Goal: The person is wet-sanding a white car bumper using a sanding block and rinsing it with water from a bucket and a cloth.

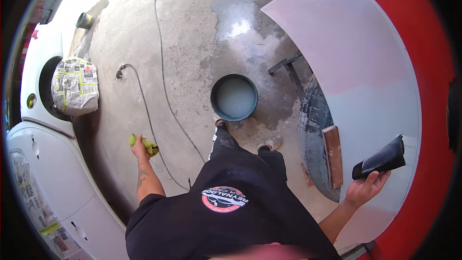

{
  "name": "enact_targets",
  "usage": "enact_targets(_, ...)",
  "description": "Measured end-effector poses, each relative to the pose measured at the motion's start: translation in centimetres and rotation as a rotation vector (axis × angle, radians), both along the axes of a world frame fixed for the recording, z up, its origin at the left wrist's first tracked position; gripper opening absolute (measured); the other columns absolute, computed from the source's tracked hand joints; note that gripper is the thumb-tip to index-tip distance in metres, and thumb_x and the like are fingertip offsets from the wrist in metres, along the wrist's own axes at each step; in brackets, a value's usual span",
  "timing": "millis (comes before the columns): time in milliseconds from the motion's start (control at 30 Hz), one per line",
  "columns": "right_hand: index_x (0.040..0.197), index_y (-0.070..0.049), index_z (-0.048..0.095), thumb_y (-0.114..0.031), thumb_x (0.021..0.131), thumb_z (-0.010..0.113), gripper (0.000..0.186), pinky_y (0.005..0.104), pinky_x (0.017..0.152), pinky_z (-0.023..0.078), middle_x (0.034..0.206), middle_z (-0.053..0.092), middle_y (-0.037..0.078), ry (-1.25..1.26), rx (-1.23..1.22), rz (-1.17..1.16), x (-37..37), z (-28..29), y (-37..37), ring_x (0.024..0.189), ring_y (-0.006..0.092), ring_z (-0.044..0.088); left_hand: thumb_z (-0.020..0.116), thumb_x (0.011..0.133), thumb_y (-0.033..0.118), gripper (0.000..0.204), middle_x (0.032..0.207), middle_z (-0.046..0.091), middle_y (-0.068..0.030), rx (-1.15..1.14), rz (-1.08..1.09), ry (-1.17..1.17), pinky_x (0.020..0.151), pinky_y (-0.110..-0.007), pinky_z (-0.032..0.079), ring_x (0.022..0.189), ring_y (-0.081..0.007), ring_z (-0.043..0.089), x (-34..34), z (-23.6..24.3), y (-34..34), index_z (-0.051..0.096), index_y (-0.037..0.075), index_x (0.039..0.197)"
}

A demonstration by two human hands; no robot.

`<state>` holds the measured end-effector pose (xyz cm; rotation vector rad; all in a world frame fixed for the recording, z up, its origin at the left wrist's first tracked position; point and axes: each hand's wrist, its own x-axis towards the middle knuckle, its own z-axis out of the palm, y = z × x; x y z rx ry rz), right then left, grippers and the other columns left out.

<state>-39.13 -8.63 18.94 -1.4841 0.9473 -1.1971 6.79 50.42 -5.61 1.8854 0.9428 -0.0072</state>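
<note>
My left hand (140,150) is closed round a crumpled yellow-green cloth (150,148), held out over the floor at the left. On the right, my right hand (367,189) grips a curled sheet of black sandpaper (385,159) between thumb and fingers. Behind that sheet lies a large curved car body panel (365,58), pale pink toward the far end and whitish nearer me. I cannot tell whether the sandpaper touches it. Near my feet stands a dark round bucket (213,107) with cloudy, greyish liquid inside.
Under the panel are a worn tyre (315,120), a wooden block (332,154) and a dark stand leg (285,63). A thin hose (161,50) and a cable (144,110) cross the wet-patched concrete. At left stands a white car (62,173) with a paper-covered wheel (76,86); a small pail (84,20) lies beyond.
</note>
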Motion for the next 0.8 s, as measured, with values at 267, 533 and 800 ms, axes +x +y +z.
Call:
enact_targets(267, 0.145, 0.003, 0.044, -0.04, 0.099, 0.068, 0.067, 0.0483, 0.104, 0.053, 0.128, 0.063, 0.023, -0.438, 0.368, 0.397, 0.1, 0.1, -2.2, 0.12, 0.0335, 0.065, 0.077, 0.093, 0.02, 0.041, 0.108, 0.069, -0.0066, -0.581, -0.668, -0.123, 0.081, -0.035, 0.058, 0.093, -0.018, 0.069, -9.6, 12.2, -29.5, 0.062, 0.004, 0.127)
enact_targets(533, 0.131, 0.001, 0.068, -0.013, 0.089, 0.079, 0.045, 0.0257, 0.083, 0.049, 0.102, 0.065, 0.004, 0.06, -0.122, 0.448, 3.0, 4.7, -7.4, 0.097, 0.0126, 0.061, 0.052, 0.11, 0.036, 0.075, 0.162, 0.036, -0.0186, -1.421, -1.752, -0.095, 0.12, -0.038, 0.033, 0.146, -0.0249, 0.039, -26.4, 27.1, -58.1, 0.014, 0.003, 0.166)
enact_targets(800, 0.121, 0.003, 0.072, -0.004, 0.085, 0.075, 0.038, 0.027, 0.079, 0.048, 0.095, 0.063, 0.008, 0.46, -0.568, 0.117, -5.4, 11.1, -14.3, 0.086, 0.0176, 0.06, 0.048, 0.107, 0.051, 0.084, 0.169, 0.014, -0.0283, -0.348, -1.845, -0.752, 0.125, -0.054, 0.018, 0.157, -0.0444, 0.016, -29.2, 21.8, -65.6, 0.013, 0.0, 0.164)
